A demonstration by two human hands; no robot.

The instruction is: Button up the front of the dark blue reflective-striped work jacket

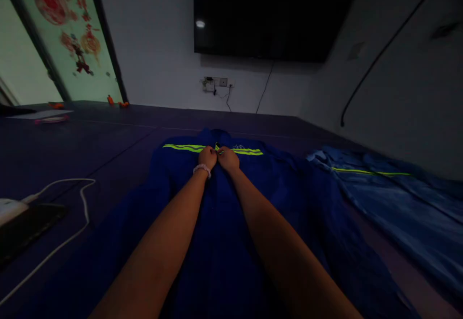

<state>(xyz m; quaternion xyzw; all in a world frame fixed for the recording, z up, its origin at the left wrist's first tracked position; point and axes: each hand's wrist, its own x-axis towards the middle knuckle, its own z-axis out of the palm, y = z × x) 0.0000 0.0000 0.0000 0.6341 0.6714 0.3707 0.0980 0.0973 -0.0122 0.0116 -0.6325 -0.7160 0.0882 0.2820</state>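
Left hand [207, 157]: pinched on the jacket [231, 222] front, by the yellow stripe [183, 147].
Right hand [227, 159]: pinched there too, touching the left.
Jacket: flat on the bench [72, 145].
Right: second jacket [390, 198].
Left: white cable [72, 198].

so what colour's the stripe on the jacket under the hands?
Fluorescent yellow-green, on the reflective stripe across the dark blue work jacket; head view.

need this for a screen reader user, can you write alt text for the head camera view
Two bare arms reach forward over a dark blue work jacket spread on a dark surface, the left hand and right hand pinching together at its yellow reflective stripe. A second blue garment lies to the right, a white cable to the left, and a dark screen hangs on the wall.
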